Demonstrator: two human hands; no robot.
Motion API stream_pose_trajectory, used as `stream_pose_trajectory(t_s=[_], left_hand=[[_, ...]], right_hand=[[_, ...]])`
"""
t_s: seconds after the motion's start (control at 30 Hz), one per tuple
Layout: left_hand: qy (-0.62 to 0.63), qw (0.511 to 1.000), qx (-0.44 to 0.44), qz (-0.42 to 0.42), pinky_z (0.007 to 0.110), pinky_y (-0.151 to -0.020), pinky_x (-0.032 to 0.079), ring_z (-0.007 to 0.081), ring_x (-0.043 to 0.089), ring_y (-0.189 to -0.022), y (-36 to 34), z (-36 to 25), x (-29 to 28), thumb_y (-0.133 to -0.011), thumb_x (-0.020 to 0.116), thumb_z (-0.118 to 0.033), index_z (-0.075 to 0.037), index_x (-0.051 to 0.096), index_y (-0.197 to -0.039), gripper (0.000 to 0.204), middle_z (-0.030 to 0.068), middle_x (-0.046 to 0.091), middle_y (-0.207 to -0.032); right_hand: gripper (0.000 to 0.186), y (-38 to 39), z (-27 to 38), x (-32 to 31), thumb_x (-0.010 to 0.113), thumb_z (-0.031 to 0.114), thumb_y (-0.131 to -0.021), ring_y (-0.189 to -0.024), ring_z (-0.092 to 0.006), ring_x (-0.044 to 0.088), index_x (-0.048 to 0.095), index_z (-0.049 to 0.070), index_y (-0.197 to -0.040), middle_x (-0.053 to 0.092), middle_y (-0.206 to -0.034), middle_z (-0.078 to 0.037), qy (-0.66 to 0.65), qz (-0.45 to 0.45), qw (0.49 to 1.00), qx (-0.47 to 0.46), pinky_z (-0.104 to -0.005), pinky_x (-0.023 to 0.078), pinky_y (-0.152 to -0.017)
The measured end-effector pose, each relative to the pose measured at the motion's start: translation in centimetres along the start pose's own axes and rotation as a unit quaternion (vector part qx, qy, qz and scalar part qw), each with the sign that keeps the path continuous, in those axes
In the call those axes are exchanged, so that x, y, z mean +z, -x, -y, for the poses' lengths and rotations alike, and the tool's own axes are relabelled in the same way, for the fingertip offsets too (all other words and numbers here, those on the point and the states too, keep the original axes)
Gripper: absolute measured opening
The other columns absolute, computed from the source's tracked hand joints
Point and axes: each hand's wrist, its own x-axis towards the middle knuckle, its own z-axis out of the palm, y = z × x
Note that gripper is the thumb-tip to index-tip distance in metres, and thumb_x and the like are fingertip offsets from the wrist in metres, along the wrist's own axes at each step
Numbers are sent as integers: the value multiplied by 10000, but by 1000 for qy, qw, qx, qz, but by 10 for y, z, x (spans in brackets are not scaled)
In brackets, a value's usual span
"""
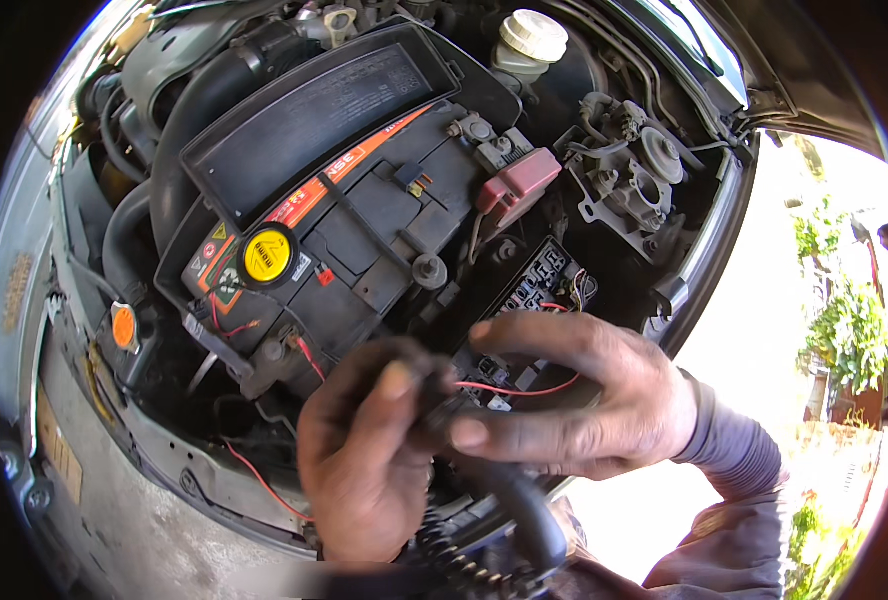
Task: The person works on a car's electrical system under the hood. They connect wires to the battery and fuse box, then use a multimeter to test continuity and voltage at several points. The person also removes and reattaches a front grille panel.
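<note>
In front of the battery [364, 250], my left hand [364, 460] is closed, its fingers curled and thumb raised. Motion blur hides what the fingers hold. My right hand [594, 400] reaches in from the right with its fingers apart, over the open fuse box [539, 280]. A thin red wire [524, 391] runs between the hands and passes behind the right fingers. Below the hands hang a black coiled cord [454, 560] and a thick black curved piece [529, 520]; whether either joins what the left hand holds, I cannot tell.
A yellow round cap [269, 255] and small coloured fuses [416, 181] lie on the battery. A black cover [314, 115] rests behind them. A red terminal cover [520, 188] and a white-capped reservoir [533, 40] stand farther back. Another red wire [264, 480] hangs at the front left.
</note>
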Motion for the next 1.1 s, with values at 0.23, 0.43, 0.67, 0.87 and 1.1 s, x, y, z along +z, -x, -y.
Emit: stream_pose_trajectory(t_s=[0.23,0.43,0.67,0.87,1.1], left_hand=[[-205,977,13,63,306,-805,619,155,724,-927,-18,15,44,-1073,638,-224,66,677,-1221,328,115,736,-1035],[-309,890,318,-104,317,-774,615,176,709,-887,-11,8,37,-1065,605,-200,86,665,-1244,343,128,715,-977],[-343,851,392,-71,329,-734,542,216,674,-911,5,5,37,-950,749,-238,34,704,-1186,363,106,698,-954],[-726,626,210,193,488,-1062,425,352,527,-1252,5,11,38,-806,751,-126,-57,694,-1284,486,145,663,-1299],[-723,629,184,217,480,-1056,400,343,542,-1240,1,23,37,-725,749,-75,-107,739,-1198,475,86,699,-1221]], right_hand=[[360,28,12,-16,826,116,-855,-998,-327,744,722,22,-1186,677,-1184,-241,117,-227,965,50,-380,627,-788],[288,49,-16,-62,744,123,-838,-866,-261,770,689,19,-1101,752,-1000,-134,5,-141,963,230,-356,608,-770],[297,51,-36,-61,752,125,-823,-771,-312,770,678,41,-1098,752,-897,-117,-57,-52,971,225,-381,618,-715],[302,51,-42,-51,740,64,-843,-888,-275,787,673,14,-1134,772,-964,-131,-43,-49,974,215,-354,622,-823],[316,49,-42,-51,759,48,-805,-870,-293,789,690,12,-1111,771,-992,-131,0,-50,978,204,-360,636,-779]])
